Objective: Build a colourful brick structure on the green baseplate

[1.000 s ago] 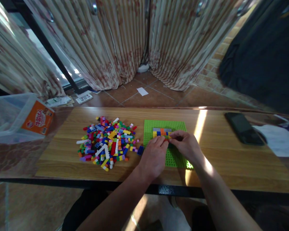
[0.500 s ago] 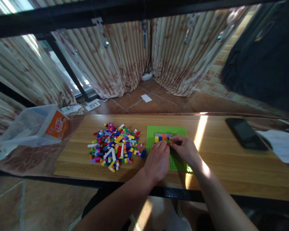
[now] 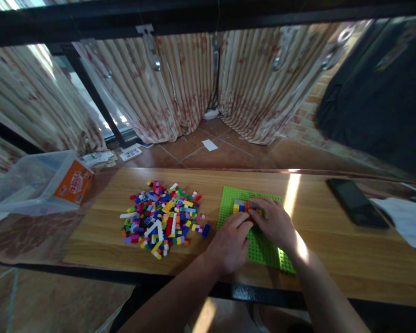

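A green studded baseplate lies on the table, turned slightly. Near its far edge sits a low block of grey, yellow, blue and orange building bricks. My right hand reaches over the right part of these bricks, with its fingers and thumb closed about them. Just in front, my left hand rests over the plate with curled fingers, its fingertips against the near side of the bricks. Whatever is between the left fingertips is hidden. Left of the plate lies a pile of loose bricks.
A dark blue brick lies between pile and plate. A clear plastic bin with an orange label stands at the far left. To the right are a black phone and white paper on the wooden table.
The baseplate has turned and shifted a little to the right in view, with both hands. My right fingers now cover more of the brick block. The camera view has also shifted slightly.
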### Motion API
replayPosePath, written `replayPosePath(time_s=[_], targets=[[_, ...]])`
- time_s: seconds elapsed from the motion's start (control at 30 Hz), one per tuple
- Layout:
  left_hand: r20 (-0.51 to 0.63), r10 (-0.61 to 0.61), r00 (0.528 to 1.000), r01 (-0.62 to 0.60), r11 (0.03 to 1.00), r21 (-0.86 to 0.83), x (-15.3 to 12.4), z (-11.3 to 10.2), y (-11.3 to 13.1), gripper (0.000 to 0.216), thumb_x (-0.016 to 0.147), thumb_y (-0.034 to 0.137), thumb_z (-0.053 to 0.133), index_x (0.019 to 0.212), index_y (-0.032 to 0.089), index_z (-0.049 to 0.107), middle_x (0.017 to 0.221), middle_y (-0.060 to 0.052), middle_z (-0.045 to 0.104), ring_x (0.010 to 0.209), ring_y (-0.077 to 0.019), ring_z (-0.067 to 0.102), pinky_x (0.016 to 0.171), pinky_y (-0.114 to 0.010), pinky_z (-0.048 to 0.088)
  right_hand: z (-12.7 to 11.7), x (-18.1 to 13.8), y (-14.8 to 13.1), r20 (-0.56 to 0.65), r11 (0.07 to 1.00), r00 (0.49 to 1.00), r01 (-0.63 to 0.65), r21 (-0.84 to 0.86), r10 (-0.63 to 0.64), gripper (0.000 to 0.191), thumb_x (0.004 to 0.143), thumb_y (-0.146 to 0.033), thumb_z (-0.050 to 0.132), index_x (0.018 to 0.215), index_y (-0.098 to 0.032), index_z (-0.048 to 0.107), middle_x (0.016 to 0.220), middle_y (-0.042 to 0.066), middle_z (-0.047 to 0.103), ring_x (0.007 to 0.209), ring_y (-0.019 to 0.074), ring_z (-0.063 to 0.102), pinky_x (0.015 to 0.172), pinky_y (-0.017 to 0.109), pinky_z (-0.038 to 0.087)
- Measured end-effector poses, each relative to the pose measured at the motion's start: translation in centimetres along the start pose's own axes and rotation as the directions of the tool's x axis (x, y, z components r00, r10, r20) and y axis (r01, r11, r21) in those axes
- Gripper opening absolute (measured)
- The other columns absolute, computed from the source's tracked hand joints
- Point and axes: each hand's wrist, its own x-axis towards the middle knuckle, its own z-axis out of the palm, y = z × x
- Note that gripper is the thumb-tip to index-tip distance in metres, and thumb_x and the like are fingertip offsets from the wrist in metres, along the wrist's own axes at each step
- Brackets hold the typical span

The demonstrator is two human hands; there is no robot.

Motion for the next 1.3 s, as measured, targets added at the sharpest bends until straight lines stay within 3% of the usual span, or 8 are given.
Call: replayPosePath(time_s=[0.13, 0.23, 0.37, 0.47, 0.77, 1.0, 1.2, 1.3], targets=[[-0.097, -0.085, 0.992, 0.097, 0.988, 0.124, 0.2, 0.1, 0.3, 0.049, 0.081, 0.016, 0.063, 0.128, 0.015, 0.049, 0.138, -0.013, 0.049, 0.129, -0.0279, 0.045, 0.110, -0.044, 0.042, -1.5, -0.5, 0.7, -0.023, 0.985, 0.985, -0.172, -0.013, 0.171, 0.031, 0.084, -0.041, 0.053, 0.096, -0.021, 0.073, 0.096, 0.008, 0.070, 0.083, 0.0219, 0.065, 0.076, 0.036, 0.049], [-0.174, -0.202, 0.964, 0.244, 0.933, 0.266, 0.4, 0.2, 0.8, 0.048, 0.081, 0.026, 0.069, 0.124, 0.013, 0.050, 0.118, -0.012, 0.060, 0.110, -0.0283, 0.055, 0.098, -0.045, 0.049, -2.9, -1.5, 1.5, -0.033, 0.936, 0.935, -0.353, 0.000, 0.353, 0.037, 0.079, -0.052, 0.056, 0.091, -0.021, 0.073, 0.086, 0.006, 0.069, 0.071, 0.0197, 0.063, 0.064, 0.032, 0.046], [-0.150, -0.257, 0.955, 0.295, 0.881, 0.371, 0.8, 0.5, 1.0, 0.016, 0.086, 0.025, 0.064, 0.099, 0.016, 0.059, 0.092, -0.007, 0.064, 0.091, -0.0261, 0.058, 0.082, -0.042, 0.053, -4.4, -2.6, 2.2, 0.041, 0.874, 0.873, -0.482, -0.063, 0.485, 0.046, 0.076, -0.062, 0.054, 0.085, -0.020, 0.070, 0.074, 0.007, 0.069, 0.063, 0.0215, 0.062, 0.056, 0.031, 0.040], [-0.115, -0.245, 0.963, 0.270, 0.875, 0.401, 0.8, 0.7, 0.6, 0.005, 0.091, 0.019, 0.054, 0.088, 0.018, 0.059, 0.085, -0.005, 0.064, 0.087, -0.0246, 0.059, 0.079, -0.040, 0.052, -4.6, -3.0, 1.9, 0.056, 0.853, 0.856, -0.503, -0.136, 0.514, 0.046, 0.078, -0.064, 0.050, 0.083, -0.021, 0.065, 0.063, 0.005, 0.066, 0.058, 0.0222, 0.060, 0.054, 0.031, 0.037], [-0.068, -0.271, 0.960, 0.280, 0.924, 0.261, 1.0, -0.1, -1.0, 0.023, 0.089, 0.008, 0.046, 0.106, 0.017, 0.059, 0.100, -0.006, 0.067, 0.093, -0.0210, 0.062, 0.082, -0.034, 0.052, -3.8, -3.0, 0.0, 0.029, 0.794, 0.814, -0.557, -0.245, 0.580, 0.046, 0.076, -0.066, 0.049, 0.074, -0.022, 0.061, 0.062, 0.008, 0.065, 0.060, 0.0243, 0.060, 0.054, 0.032, 0.039], [-0.003, -0.307, 0.952, 0.299, 0.923, 0.242, 1.8, -1.8, -1.9, 0.028, 0.084, 0.003, 0.044, 0.101, 0.014, 0.063, 0.100, -0.009, 0.069, 0.094, -0.0212, 0.065, 0.081, -0.032, 0.054, -3.7, -3.1, 0.7, 0.188, 0.795, 0.787, -0.518, -0.315, 0.587, 0.055, 0.075, -0.074, 0.046, 0.060, -0.023, 0.059, 0.053, 0.006, 0.059, 0.051, 0.0220, 0.055, 0.053, 0.033, 0.039], [-0.148, -0.312, 0.939, 0.320, 0.947, 0.033, 1.5, -4.7, -3.7, 0.028, 0.087, 0.007, 0.046, 0.102, 0.017, 0.067, 0.098, -0.006, 0.073, 0.094, -0.0181, 0.067, 0.089, -0.032, 0.053, -2.9, -2.9, -0.3, 0.324, 0.850, 0.787, -0.464, -0.249, 0.524, 0.057, 0.073, -0.076, 0.046, 0.052, -0.024, 0.060, 0.046, 0.004, 0.056, 0.049, 0.0219, 0.057, 0.050, 0.032, 0.039], [-0.328, -0.368, 0.870, 0.358, 0.929, -0.094, 0.9, -6.7, -5.0, 0.028, 0.088, 0.008, 0.047, 0.103, 0.016, 0.068, 0.101, -0.006, 0.074, 0.093, -0.0169, 0.068, 0.089, -0.030, 0.053, -2.6, -2.9, -0.4, 0.363, 0.877, 0.799, -0.439, -0.194, 0.480, 0.061, 0.073, -0.079, 0.043, 0.052, -0.024, 0.062, 0.044, 0.004, 0.057, 0.046, 0.0223, 0.057, 0.047, 0.032, 0.039]])
